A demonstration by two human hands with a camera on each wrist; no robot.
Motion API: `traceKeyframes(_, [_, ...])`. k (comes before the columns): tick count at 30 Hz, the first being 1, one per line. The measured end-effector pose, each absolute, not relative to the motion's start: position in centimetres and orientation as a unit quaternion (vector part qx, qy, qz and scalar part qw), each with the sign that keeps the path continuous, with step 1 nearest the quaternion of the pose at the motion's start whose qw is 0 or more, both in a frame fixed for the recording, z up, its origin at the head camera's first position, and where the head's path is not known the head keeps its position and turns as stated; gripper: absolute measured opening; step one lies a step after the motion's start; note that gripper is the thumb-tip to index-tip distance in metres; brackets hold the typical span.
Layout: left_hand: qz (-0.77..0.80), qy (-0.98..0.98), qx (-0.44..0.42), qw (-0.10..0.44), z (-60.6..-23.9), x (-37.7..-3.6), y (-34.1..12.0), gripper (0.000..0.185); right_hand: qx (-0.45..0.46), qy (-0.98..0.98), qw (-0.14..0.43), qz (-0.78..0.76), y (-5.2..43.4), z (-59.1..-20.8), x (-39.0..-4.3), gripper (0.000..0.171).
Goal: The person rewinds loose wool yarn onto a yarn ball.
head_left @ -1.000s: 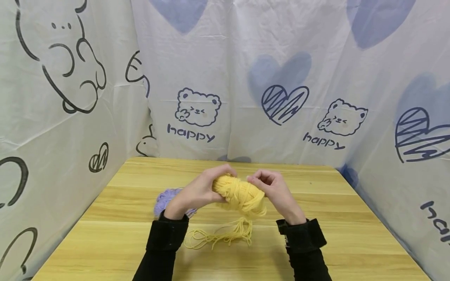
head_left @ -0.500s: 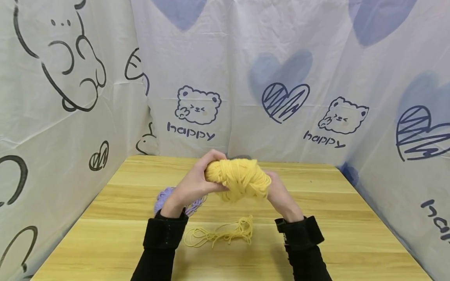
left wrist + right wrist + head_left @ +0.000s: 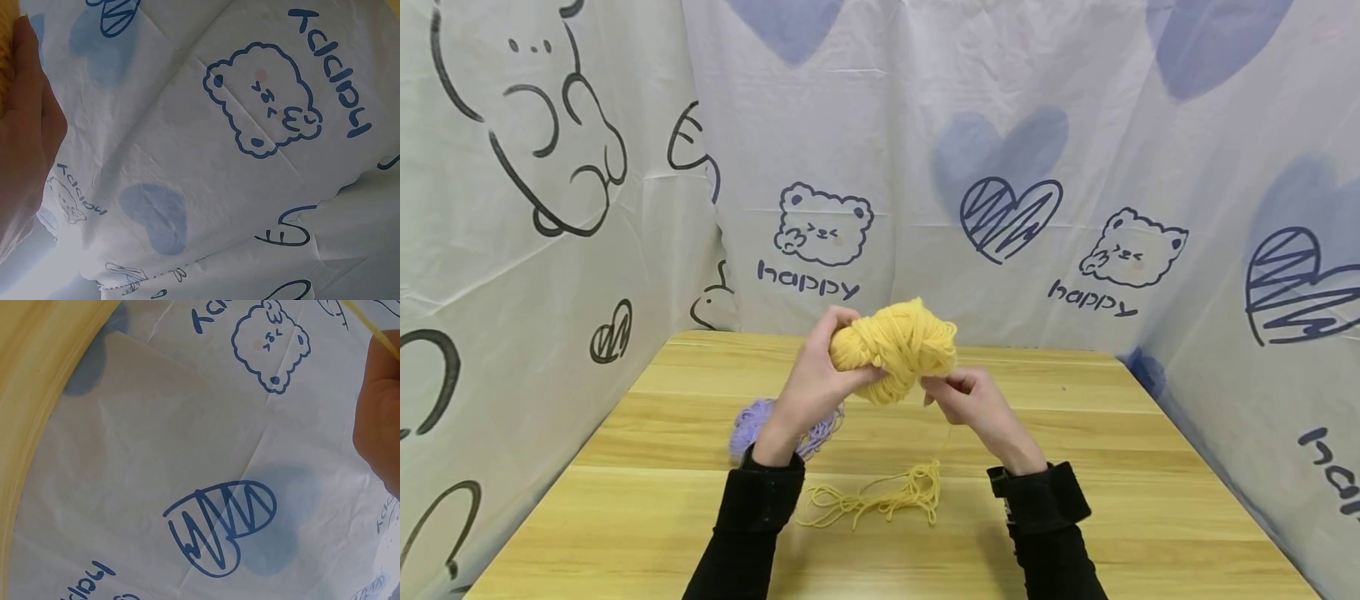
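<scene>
Above the table, my left hand (image 3: 808, 383) grips a thick yellow ball of yarn (image 3: 898, 346) by its left end, with the thumb across the near side. My right hand (image 3: 981, 408) is just below the ball's right end, thumb and fingers pinched together. In the right wrist view a taut yellow yarn strand (image 3: 370, 322) runs to the right hand (image 3: 380, 419). The left wrist view catches only part of the left hand (image 3: 31, 131), with a sliver of yellow at the edge.
A purple skein of yarn (image 3: 747, 429) lies on the wooden table (image 3: 1120, 467), partly behind the left wrist. Nearer the front is a loose tangle of yellow yarn (image 3: 919, 493). Printed white cloth (image 3: 917, 150) hangs around the back and sides.
The yellow ball has risen and tilted up in my left hand. My right hand circled from the ball's near top, behind it, to below its right end.
</scene>
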State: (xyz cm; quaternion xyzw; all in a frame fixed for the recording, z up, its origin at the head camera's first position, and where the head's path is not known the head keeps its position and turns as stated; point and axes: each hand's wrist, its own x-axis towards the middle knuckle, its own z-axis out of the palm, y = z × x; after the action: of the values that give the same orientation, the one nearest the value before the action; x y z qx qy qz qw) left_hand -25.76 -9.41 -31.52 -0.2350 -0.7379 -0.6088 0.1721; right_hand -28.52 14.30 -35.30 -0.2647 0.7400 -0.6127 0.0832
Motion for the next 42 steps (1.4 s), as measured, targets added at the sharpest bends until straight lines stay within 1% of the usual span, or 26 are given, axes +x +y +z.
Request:
traceKeyframes(4, [-0.570,-0.764,-0.210,0.218,-31.6,-25.9,-9.2,0.053,-0.284,0.739,0.078,-0.606,14.4,-35.0,-28.2,0.022])
traceKeyframes(10, [-0.484,-0.809,-0.199,0.267,-32.0,-26.2,-8.7,0.052,-0.281,0.755,0.067,-0.589,14.6,-34.2,-27.4,0.026])
traceKeyframes(14, [-0.428,-0.834,-0.201,0.284,-32.2,-26.3,-8.4,0.051,-0.292,0.761,0.055,-0.577,14.7,-33.7,-26.9,0.025])
traceKeyframes(19, [-0.367,-0.860,-0.211,0.284,-32.5,-26.4,-8.1,0.054,-0.296,0.763,0.041,-0.574,14.8,-33.5,-26.6,0.022])
traceKeyframes(22, [-0.332,-0.877,-0.221,0.267,-32.7,-26.4,-7.9,0.057,-0.299,0.759,0.033,-0.577,14.9,-33.4,-26.5,0.021])
traceKeyframes(25, [-0.312,-0.887,-0.242,0.238,-32.8,-26.3,-7.9,0.059,-0.302,0.752,0.025,-0.585,15.1,-33.3,-26.5,0.023])
traceKeyframes(30, [-0.311,-0.880,-0.307,0.187,-33.0,-26.3,-8.0,0.057,-0.302,0.739,0.014,-0.602,15.4,-33.4,-26.7,0.023])
traceKeyframes(36, [-0.375,-0.839,-0.376,0.122,-32.9,-26.1,-8.4,0.054,-0.272,0.739,0.012,-0.616,15.4,-33.4,-26.8,0.019])
traceKeyframes(42, [-0.454,-0.788,-0.409,0.077,-32.5,-25.8,-8.8,0.051,-0.269,0.740,0.003,-0.616,15.0,-33.6,-26.8,0.015])
